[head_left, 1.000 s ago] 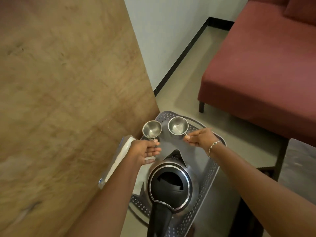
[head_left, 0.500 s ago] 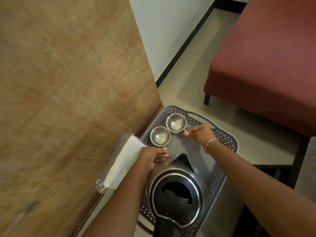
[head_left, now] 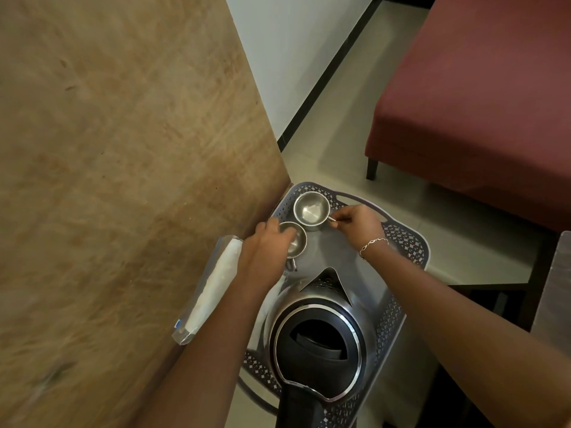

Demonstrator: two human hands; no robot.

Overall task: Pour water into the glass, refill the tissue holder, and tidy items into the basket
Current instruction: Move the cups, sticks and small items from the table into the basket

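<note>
A grey perforated basket [head_left: 408,242] sits low beside the wooden table. Inside it stand a steel and black electric kettle [head_left: 318,338] and two small steel cups. My right hand [head_left: 358,223] pinches the handle of the far cup [head_left: 310,208]. My left hand [head_left: 265,245] reaches over the near cup [head_left: 296,242] with its fingers on the rim, covering its left side. A plastic-wrapped tissue pack [head_left: 213,285] lies at the table's edge, under my left forearm.
The wooden table [head_left: 117,180] fills the left of the view. A red sofa [head_left: 482,103] stands on the tiled floor at the right. A grey surface [head_left: 556,282] shows at the right edge, and a white wall with a dark skirting runs behind.
My left hand has moved from the near cup's handle up over its rim. Both cups now sit further back in the basket. The view has shifted closer.
</note>
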